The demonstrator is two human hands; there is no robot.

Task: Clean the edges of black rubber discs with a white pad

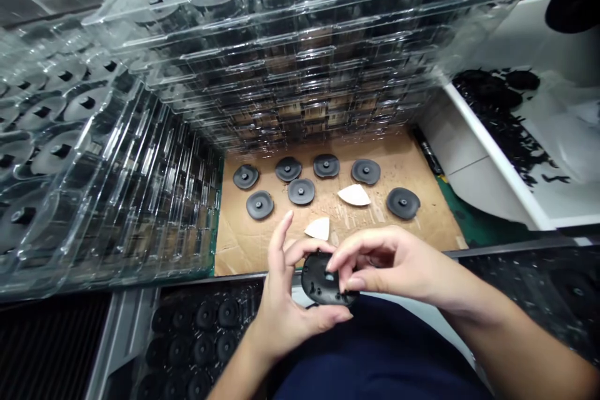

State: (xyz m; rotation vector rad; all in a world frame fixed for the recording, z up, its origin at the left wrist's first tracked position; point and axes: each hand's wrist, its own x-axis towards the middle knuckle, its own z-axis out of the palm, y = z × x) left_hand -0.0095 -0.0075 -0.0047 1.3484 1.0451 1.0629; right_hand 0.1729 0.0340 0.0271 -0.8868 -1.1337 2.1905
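My left hand (285,300) grips a round black plastic disc (321,278) from below, thumb and fingers curled round its edge, forefinger raised. My right hand (384,262) comes in from the right, its fingertips pinched on the middle of the same disc. Both hands hover above my lap, just in front of a sheet of brown cardboard (422,225). On the cardboard lie several more black discs (300,191) in two loose rows, and two white wedge-shaped pieces (355,195), one (319,228) just beyond my fingers.
Tall stacks of clear plastic trays (290,44) loaded with black discs rise at the back and on the left (70,156). A lower tray of discs (201,337) sits at the bottom left. A white bin (515,137) with black scraps stands at right.
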